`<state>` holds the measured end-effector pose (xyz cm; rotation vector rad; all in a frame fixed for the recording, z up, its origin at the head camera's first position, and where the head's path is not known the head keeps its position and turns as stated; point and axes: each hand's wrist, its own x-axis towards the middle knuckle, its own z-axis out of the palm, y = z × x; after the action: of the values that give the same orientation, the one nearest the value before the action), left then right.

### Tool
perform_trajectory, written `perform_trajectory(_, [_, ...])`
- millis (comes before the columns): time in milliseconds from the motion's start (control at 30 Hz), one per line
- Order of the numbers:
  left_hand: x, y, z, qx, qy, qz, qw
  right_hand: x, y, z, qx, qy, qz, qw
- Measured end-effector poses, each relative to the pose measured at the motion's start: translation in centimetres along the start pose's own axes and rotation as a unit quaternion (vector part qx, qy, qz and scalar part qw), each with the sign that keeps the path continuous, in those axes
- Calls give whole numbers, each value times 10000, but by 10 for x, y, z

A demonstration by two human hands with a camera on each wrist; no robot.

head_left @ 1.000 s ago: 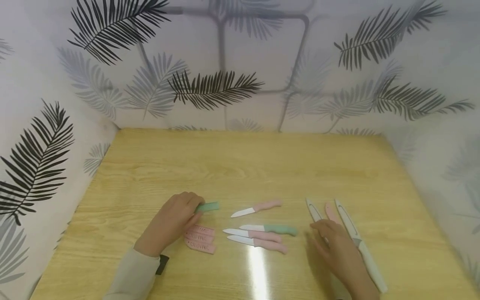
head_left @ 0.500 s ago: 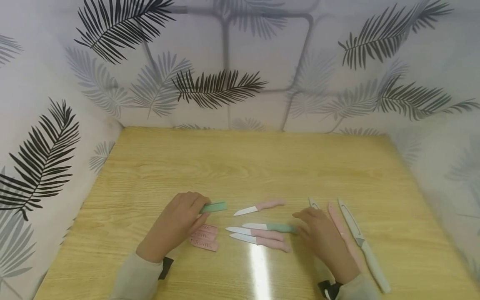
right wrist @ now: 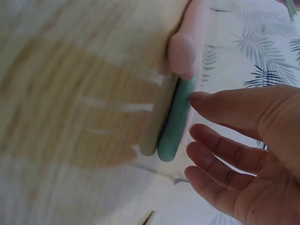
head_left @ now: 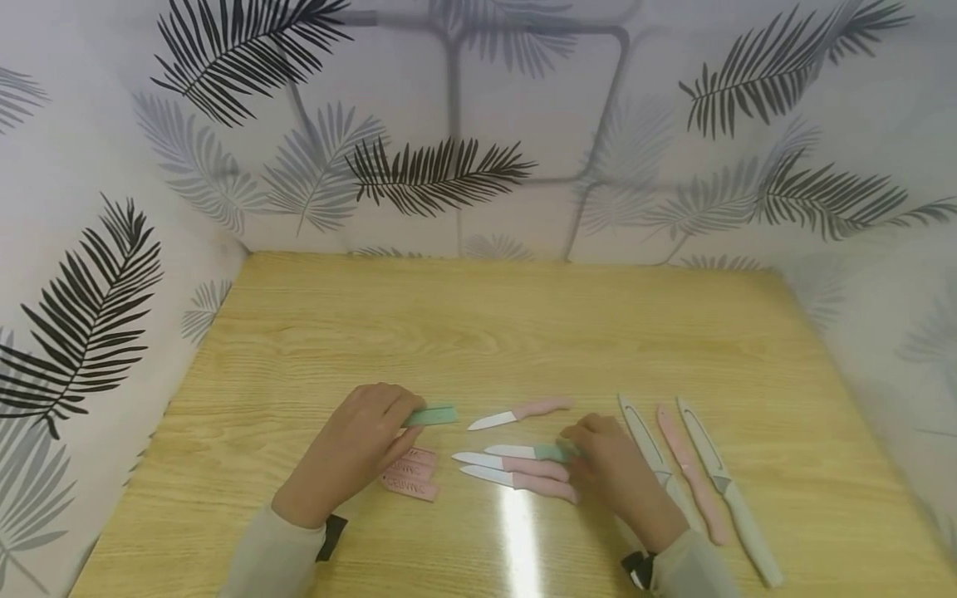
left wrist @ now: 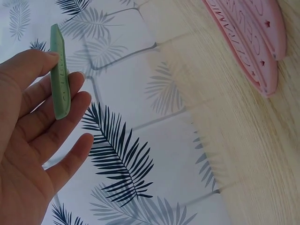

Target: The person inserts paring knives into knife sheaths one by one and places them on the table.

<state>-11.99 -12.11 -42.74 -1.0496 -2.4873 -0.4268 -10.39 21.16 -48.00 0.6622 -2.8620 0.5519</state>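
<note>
My left hand [head_left: 366, 440] pinches a green knife sheath [left wrist: 59, 75] between thumb and fingers, raised off the table in the left wrist view. Several pink sheaths [head_left: 411, 487] with raised lettering lie just below that hand. My right hand [head_left: 609, 473] is at the handle of a small green knife [right wrist: 176, 122] with a white blade. Its thumb tip meets the handle in the right wrist view, while the other fingers stay loosely extended beside it. Two pink-handled knives [head_left: 542, 486] lie close against the green one, their white blades bare and pointing left.
Another pink-handled knife [head_left: 540, 408] lies farther back, blade bare. At the right are two long pale knives [head_left: 748, 523] with covered blades and a pink knife [head_left: 695, 482] between them. Leaf-patterned cloth [head_left: 516, 208] hangs around the wooden table [head_left: 478, 324].
My right hand has moved left from the pale knives to the green knife's handle, uncovering the knives on the right. The left hand keeps the green sheath almost in place.
</note>
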Motion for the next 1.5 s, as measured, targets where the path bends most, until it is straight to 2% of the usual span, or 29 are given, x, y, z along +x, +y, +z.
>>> perform_trajectory(200, [-1,-1,2,-26,44,10,10000,3,1,5,71,-240,46,9997])
perform_trajectory(567, [-5,-3,5,-123,105,55,9999,10,5,3,-53,-680,-216,9974])
perform_trajectory(733, [-7,-4,6,-78,173,95,9998,12,6,3,-122,-744,-288,9967])
perform_trajectory(1033, [-7,-5,7,-19,155,79,9998,14,5,7,-223,-991,-26,9948])
perform_trajectory(1233, [-8,-5,8,-37,140,60,9999,15,3,7,-350,-1026,29,9941])
perform_trajectory(1500, [-6,-6,10,-38,162,136,9998,15,2,2,-599,-772,-175,9951])
